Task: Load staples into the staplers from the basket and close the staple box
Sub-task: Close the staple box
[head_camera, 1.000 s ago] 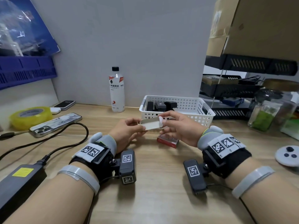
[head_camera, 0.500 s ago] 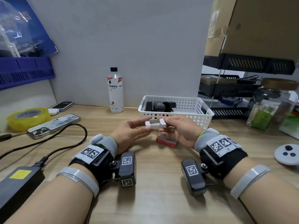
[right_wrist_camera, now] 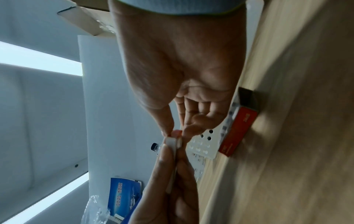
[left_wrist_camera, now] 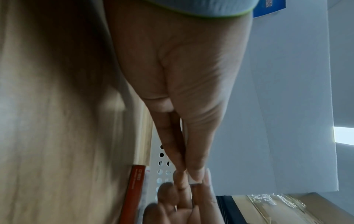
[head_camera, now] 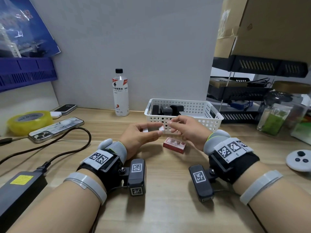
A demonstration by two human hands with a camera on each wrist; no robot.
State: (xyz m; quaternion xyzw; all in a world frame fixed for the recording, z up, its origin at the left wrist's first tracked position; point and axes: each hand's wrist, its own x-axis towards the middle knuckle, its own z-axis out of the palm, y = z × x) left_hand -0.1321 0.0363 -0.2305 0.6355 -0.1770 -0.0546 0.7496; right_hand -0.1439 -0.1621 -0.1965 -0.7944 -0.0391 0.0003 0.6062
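A small white staple box tray [head_camera: 152, 129] with grey staples showing inside is held in the air in front of the basket. My left hand [head_camera: 158, 129] pinches it from the left between thumb and fingers. My right hand [head_camera: 169, 126] pinches the flap at its right end [right_wrist_camera: 171, 143]. The tray's red outer sleeve [head_camera: 175, 145] lies on the desk below the hands. Behind them, the white perforated basket [head_camera: 198, 118] holds black staplers [head_camera: 168, 110]. The left wrist view shows only a white corner of the tray [left_wrist_camera: 191, 180] between the fingertips.
A water bottle [head_camera: 120, 95] stands at the back wall. To the left lie a phone [head_camera: 57, 129], a yellow tape roll [head_camera: 29, 121], a power adapter [head_camera: 18, 187] and its cable. A glass jar [head_camera: 282, 111], black shelves and a white round device [head_camera: 299, 161] sit at right.
The tray has turned so its grey inside faces up. My right fingers have shifted to its right end flap. Both hands stay above the red sleeve.
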